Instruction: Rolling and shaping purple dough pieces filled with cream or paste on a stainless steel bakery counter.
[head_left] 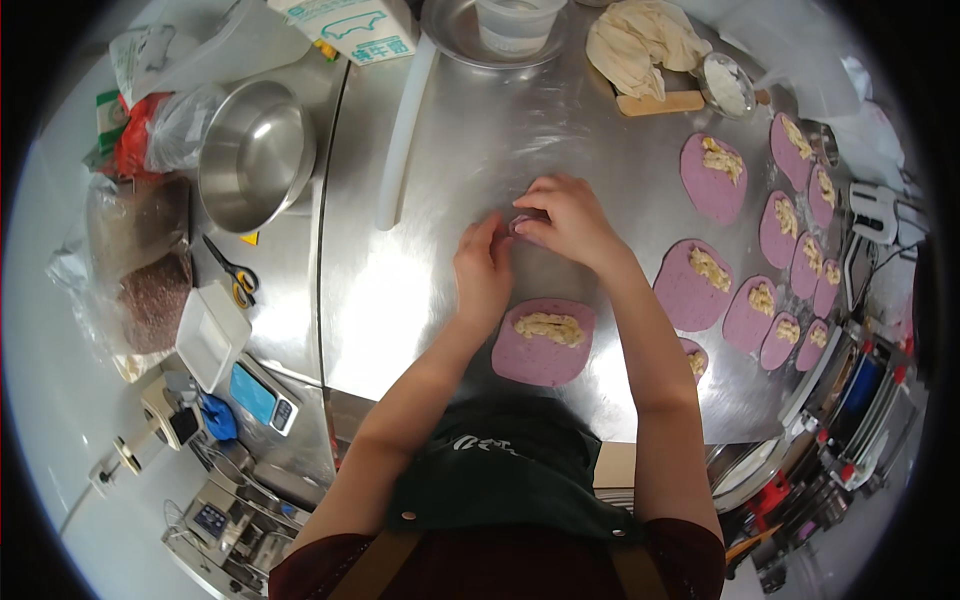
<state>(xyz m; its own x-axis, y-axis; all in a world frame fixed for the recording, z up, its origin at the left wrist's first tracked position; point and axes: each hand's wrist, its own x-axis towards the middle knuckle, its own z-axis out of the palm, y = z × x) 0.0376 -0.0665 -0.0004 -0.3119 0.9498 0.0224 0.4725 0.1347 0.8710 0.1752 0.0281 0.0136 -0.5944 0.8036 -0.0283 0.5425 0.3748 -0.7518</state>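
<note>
While right grip (566,222) pinches purple dough (518,225), left grip (483,272) sits beside it, closure unclear.

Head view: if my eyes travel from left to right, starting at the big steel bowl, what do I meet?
Big steel bowl → long white rod → left hand → right hand → right-hand group of filled purple dough pieces → white appliance.

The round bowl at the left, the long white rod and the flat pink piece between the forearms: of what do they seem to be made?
Round bowl: probably stainless steel, polished, given its bright grey reflections.
White rod: likely plastic, smooth; its colour is even, without visible grain.
Pink piece: apparently dough, matte, with a soft, irregular outline.
</note>
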